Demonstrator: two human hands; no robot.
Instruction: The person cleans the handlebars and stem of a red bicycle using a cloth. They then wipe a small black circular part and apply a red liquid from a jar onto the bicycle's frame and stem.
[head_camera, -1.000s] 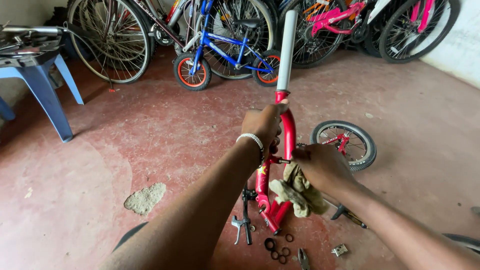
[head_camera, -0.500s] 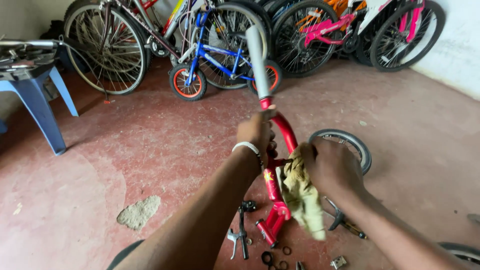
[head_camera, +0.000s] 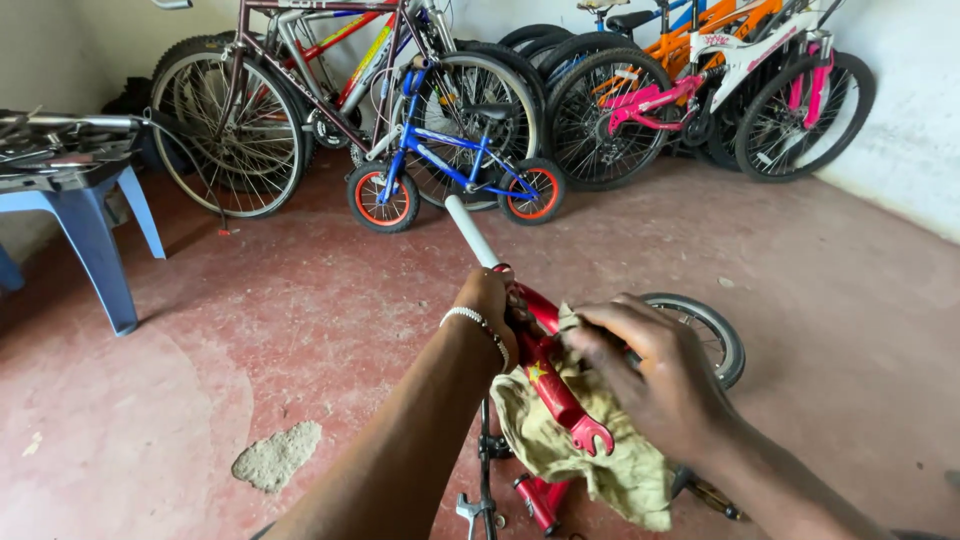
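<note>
We hold the red fork (head_camera: 545, 375) centre frame — left hand (head_camera: 490, 305) closed round its crown, right hand (head_camera: 655, 385) pressing the rag (head_camera: 575, 455) on a blade; its axis runs upper left to lower right.

I am looking at a bicycle repair workshop: full-size bicycles (head_camera: 300, 90) and a small blue child's bike (head_camera: 450, 165) are leaning along the back wall (head_camera: 900, 130), and loose tools (head_camera: 480, 500) are lying on the red concrete floor (head_camera: 250, 300).

Open red floor (head_camera: 300, 330) in the middle. Bikes (head_camera: 450, 130) lined up across the top, blue stool (head_camera: 90, 220) at left, small wheel (head_camera: 715, 335) right.
</note>
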